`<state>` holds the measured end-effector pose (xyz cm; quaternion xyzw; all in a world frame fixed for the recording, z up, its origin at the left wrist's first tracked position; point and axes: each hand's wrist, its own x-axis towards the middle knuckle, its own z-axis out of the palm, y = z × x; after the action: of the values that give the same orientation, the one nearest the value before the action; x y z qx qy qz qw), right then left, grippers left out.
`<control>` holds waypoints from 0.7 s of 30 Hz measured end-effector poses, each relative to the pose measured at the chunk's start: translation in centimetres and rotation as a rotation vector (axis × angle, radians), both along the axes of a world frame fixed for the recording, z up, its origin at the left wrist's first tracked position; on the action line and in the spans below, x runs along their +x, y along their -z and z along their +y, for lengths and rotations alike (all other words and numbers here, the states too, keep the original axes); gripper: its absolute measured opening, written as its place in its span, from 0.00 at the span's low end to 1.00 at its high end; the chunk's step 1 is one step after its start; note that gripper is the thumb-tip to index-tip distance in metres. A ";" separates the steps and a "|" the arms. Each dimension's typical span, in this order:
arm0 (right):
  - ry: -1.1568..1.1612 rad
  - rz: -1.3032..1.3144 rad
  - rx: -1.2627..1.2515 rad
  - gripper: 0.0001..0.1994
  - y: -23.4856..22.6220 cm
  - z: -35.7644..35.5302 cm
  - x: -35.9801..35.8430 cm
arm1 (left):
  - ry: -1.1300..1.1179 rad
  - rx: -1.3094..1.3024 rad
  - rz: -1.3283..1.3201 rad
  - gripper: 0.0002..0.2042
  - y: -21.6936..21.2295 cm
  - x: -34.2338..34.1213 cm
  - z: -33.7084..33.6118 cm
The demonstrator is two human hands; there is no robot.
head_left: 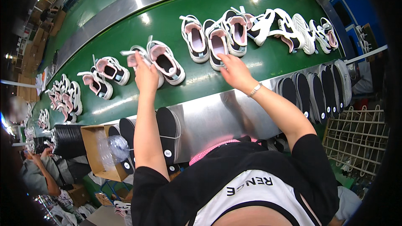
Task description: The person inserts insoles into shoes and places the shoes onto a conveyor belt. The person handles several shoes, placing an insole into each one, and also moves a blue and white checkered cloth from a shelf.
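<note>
**Two hands on sneakers at the belt's near edge**

A green belt [125,37] is seen curving from the lower left to the upper right, with a steel ledge [217,113] along its near edge. The left hand [145,74] is laid on a sneaker [138,58] near the middle of the belt, its fingers closed over the heel; whether the shoe is truly pinched cannot be told. Just beside it on the right a second sneaker [167,62] is set, touching the first. The right hand [235,72] is held at the near tip of another sneaker [215,44], fingers loosely curled, thumb side touching it; a firm grip is not shown. That shoe is flanked by one on its left [194,37] and one on its right [236,33].

Toward the far right end about five more shoes are heaped [293,29]. Two more [104,75] are placed left of the left hand, and a cluster [65,98] lies further left, too crowded to be counted.

Black insoles are stood in a row [318,94] against the ledge's right end, about six being visible; two more [167,129] are leaned below the left forearm. A cardboard box [94,150] holding clear plastic is seen at the lower left.
</note>
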<state>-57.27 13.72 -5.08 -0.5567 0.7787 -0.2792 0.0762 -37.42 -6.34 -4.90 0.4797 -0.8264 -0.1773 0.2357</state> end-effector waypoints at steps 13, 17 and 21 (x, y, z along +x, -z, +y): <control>-0.055 0.050 0.439 0.12 2.3 -4.9 -2.0 | 0.176 0.743 0.499 0.21 3.1 -3.0 12.8; -0.195 0.008 0.539 0.14 -1.6 3.9 0.5 | 0.125 1.075 0.505 0.35 3.2 -4.6 16.5; -0.149 0.010 0.517 0.13 -1.8 10.6 2.8 | 0.132 0.988 0.429 0.42 7.3 -4.4 21.1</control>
<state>-54.49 24.32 -3.33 -0.5759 0.7813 -0.0618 0.2326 -41.83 14.77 -12.17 0.4334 -0.6063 -0.6532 0.1339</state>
